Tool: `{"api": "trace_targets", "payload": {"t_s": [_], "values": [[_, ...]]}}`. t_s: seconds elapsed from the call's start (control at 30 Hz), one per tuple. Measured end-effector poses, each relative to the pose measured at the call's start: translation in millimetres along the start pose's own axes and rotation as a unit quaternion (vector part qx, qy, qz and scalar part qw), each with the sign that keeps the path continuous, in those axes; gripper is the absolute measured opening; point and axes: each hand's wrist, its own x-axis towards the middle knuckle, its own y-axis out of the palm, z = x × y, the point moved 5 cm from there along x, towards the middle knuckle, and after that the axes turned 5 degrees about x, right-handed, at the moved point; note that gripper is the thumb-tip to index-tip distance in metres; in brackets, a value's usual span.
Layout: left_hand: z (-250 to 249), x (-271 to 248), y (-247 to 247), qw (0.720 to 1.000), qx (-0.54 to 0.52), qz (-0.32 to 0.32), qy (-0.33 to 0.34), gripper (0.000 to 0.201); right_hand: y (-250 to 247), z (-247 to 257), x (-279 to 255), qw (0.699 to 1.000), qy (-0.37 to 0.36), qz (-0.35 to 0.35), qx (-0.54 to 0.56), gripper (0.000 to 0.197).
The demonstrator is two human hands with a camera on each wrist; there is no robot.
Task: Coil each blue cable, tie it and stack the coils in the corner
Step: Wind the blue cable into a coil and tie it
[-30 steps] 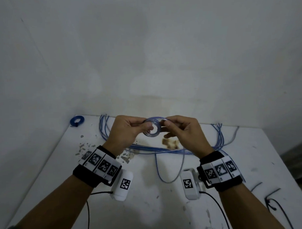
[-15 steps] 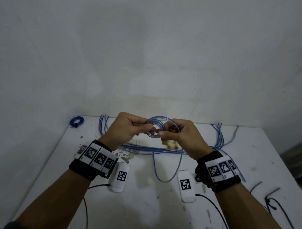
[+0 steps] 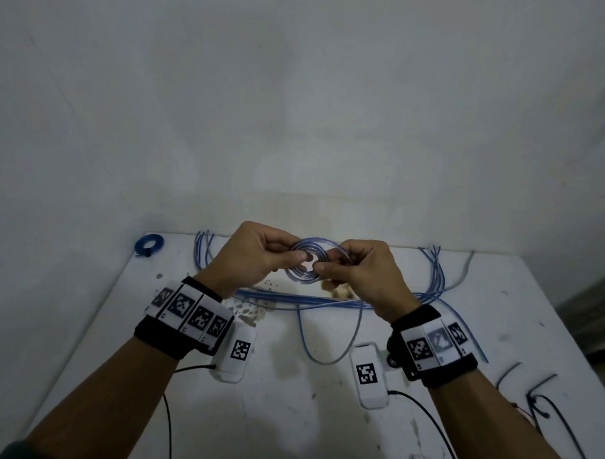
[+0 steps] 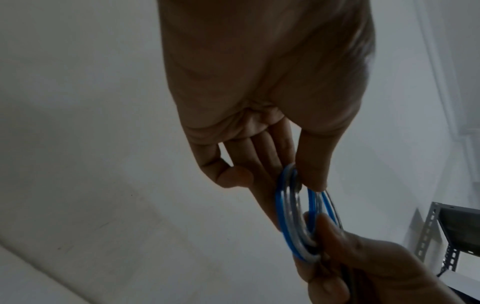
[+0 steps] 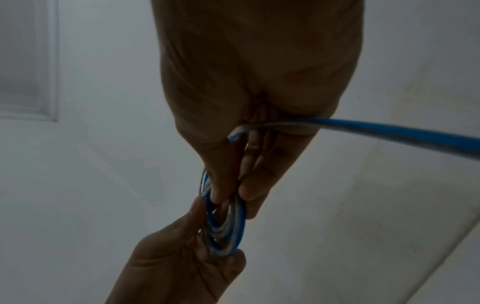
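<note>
Blue cable, wound into a small coil (image 3: 305,263), is held above the table (image 3: 301,418) between both hands, at the middle of the head view. The left hand (image 3: 257,255) pinches the coil's left side: in the left wrist view the thumb (image 4: 315,160) sits on one face of the loops and the straighter fingers (image 4: 262,164) lie against the other. The right hand (image 3: 362,275) pinches the coil's right side with thumb and curled fingers. In the right wrist view the coil (image 5: 226,228) hangs between the two sets of fingertips, and a loose run of the same cable, the tail (image 5: 389,131), crosses the right palm and leaves toward the right edge of the frame. In the head view the tail (image 3: 329,341) drops below the hands in a U-shaped loop onto the table.

Behind and below the hands, a bundle (image 3: 290,300) of uncoiled blue cables lies across the table along the wall, its ends bending up at the left and right. A finished coil, the ring (image 3: 149,244), lies in the table's far left corner, well apart from both hands.

Each wrist carries a black band with square markers and a white camera unit. Thin black wires (image 3: 540,398) lie at the table's right edge.
</note>
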Motion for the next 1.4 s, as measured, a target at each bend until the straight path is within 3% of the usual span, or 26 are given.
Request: {"api": "trace_targets", "payload": {"t_s": [0.3, 0.5, 0.67, 0.83, 0.93, 1.13, 1.2, 1.4], "values": [[-4, 6, 5, 0.998, 0.058, 0.003, 0.015, 0.010, -4, -1, 3, 0.999, 0.012, 0.016, -0.036, 0.014], [-5, -1, 6, 0.999, 0.029, -0.020, 0.017, 0.008, -3, 11, 0, 0.997, 0.008, 0.064, -0.037, 0.018], [0, -7, 15, 1.000, 0.001, -0.003, -0.008, 0.010, -11, 17, 4, 0.997, 0.001, 0.054, -0.063, 0.017], [8, -11, 20, 0.999, -0.032, -0.003, -0.024, 0.006, -28, 17, 9, 0.998, -0.006, 0.032, -0.061, 0.020], [8, -13, 22, 0.998, -0.057, -0.009, -0.019, 0.016, -33, 11, 7, 0.998, -0.016, 0.028, -0.054, 0.020], [6, -2, 15, 0.988, -0.107, -0.114, 0.011, 0.016, -9, -7, -11, 0.998, -0.063, -0.004, -0.001, 0.021], [2, 1, 19, 0.985, -0.118, -0.123, 0.030, 0.019, 1, -9, -15, 0.996, -0.086, -0.016, 0.008, 0.028], [-4, 3, 26, 0.975, -0.134, -0.161, 0.072, 0.016, 14, -17, -15, 0.978, -0.151, -0.124, -0.078, 0.016]]}}
